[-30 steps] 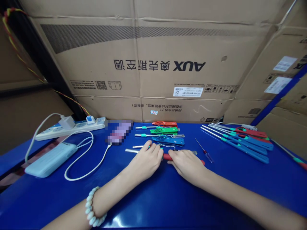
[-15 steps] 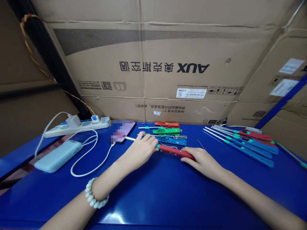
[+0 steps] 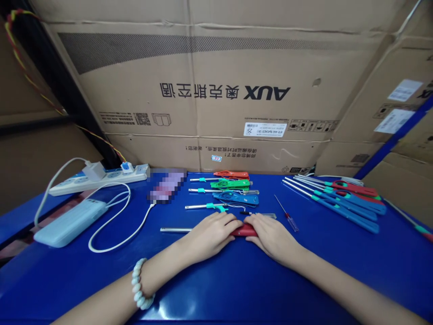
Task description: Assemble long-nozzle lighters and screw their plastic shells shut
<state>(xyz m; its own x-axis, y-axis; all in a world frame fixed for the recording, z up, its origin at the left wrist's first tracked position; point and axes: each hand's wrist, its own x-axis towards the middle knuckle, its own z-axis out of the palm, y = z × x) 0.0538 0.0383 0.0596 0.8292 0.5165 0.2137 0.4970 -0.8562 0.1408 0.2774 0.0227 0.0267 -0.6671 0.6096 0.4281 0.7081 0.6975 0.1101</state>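
Observation:
Both hands are closed around a red long-necked lighter (image 3: 246, 230) lying level just above or on the blue table. My left hand (image 3: 213, 235) wraps its front part, and the bare metal tube sticks out to the left. My right hand (image 3: 270, 238) grips the rear end of the red handle. Behind the hands lie opened lighters with orange (image 3: 232, 175), green (image 3: 230, 185) and blue (image 3: 237, 199) casings, with metal tubes, clear tanks and thin wires. Most of the handle is hidden by fingers. A small screwdriver (image 3: 290, 221) lies right of my right hand.
Several assembled lighters (image 3: 348, 205) are piled at the right. At the left are a pale blue power bank (image 3: 72, 223), a white cable, a power strip (image 3: 101, 178) and a pixelated phone (image 3: 167, 186). A large cardboard box (image 3: 216, 104) stands at the table's back.
Both hands have brought the red lighter nearer to me and closer together; my left hand has moved right along it. The screwdriver, previously mostly hidden, now shows in full.

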